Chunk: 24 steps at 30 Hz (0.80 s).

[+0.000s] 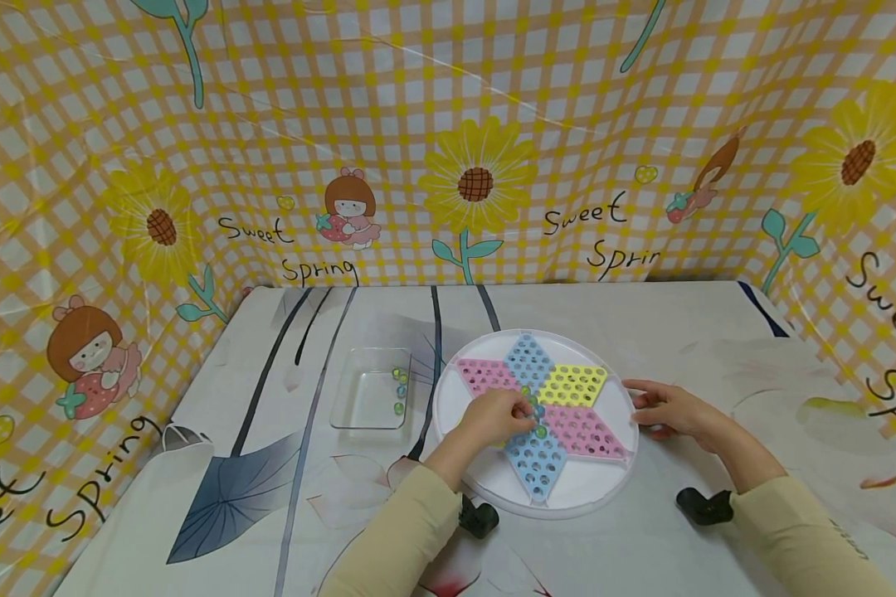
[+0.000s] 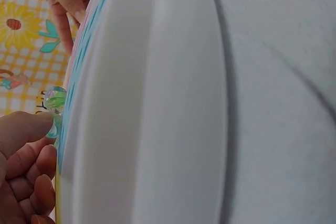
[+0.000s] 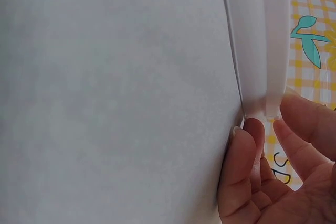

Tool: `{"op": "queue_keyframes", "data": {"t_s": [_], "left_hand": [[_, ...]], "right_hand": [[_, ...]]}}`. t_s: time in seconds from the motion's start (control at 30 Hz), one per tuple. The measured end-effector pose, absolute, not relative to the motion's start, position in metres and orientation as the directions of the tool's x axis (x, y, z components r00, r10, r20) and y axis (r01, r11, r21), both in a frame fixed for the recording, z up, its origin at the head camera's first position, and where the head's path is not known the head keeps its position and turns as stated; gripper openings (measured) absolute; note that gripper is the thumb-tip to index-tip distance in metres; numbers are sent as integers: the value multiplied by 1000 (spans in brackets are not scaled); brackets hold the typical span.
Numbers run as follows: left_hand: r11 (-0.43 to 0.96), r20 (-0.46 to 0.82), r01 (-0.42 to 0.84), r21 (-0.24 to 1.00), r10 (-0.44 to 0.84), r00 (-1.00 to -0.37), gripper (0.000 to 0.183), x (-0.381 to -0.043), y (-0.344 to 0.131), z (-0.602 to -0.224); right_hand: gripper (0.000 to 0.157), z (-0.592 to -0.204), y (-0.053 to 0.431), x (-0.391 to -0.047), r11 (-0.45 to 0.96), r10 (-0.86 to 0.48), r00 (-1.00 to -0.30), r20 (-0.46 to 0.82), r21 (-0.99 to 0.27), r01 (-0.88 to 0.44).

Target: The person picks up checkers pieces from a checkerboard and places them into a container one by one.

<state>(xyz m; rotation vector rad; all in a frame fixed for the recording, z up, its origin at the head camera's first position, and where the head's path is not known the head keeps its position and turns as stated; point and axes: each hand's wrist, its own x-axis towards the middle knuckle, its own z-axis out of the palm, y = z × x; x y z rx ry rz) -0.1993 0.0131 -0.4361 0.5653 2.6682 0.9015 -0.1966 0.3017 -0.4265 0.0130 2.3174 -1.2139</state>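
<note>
By the left hand a marble is pinched at the middle of the board; by the right hand, its rim is gripped. The board is placed on a patterned table, surrounded by checked cloth.

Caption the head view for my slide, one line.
Left hand among green and blue translucent marbles on a round white star-patterned board, right hand at its rim.

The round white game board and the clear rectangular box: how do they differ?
The round white game board is opaque; the clear rectangular box is see-through. The board is wider than the box. The person's right hand grips the board; no hand touches the box. Both hold small green and blue marbles.
</note>
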Motion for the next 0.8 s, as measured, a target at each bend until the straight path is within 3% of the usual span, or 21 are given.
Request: {"op": "queue_keyframes", "data": {"t_s": [0.47,0.8], "left_hand": [[683,-115,253,685,445,-888,8,-197,3,-429],[706,-74,302,641,448,-891,13,-203,-6,-418]], "right_hand": [[70,-428,302,-198,604,-221,-866,-448,-760,239],[70,-428,302,-197,602,-221,-868,-443,-763,236]]}}
